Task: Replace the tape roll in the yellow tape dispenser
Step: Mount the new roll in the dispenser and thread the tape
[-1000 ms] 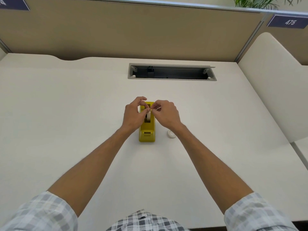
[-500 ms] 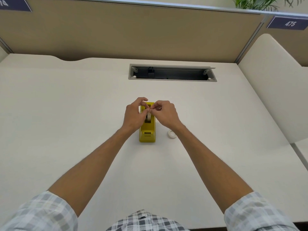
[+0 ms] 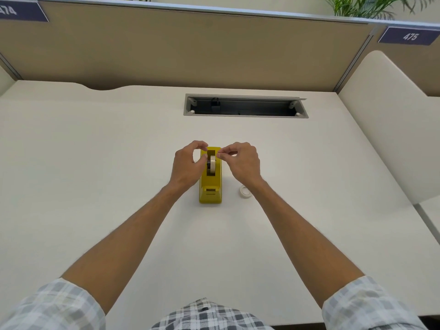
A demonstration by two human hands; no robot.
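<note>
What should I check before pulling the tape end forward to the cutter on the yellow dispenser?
1. Tape roll seated upright in the yellow dispenser: ok.
2. Left hand steadying the roll, fingers at its left side: ok.
3. Right hand pinching the loose tape end: cannot tell, the strip is too thin to see.
4. Cutter end near the person unobstructed: ok.
5. Spare ring on the desk apart from the dispenser: ok.
6. Roll's unwinding direction correct: cannot tell.
</note>
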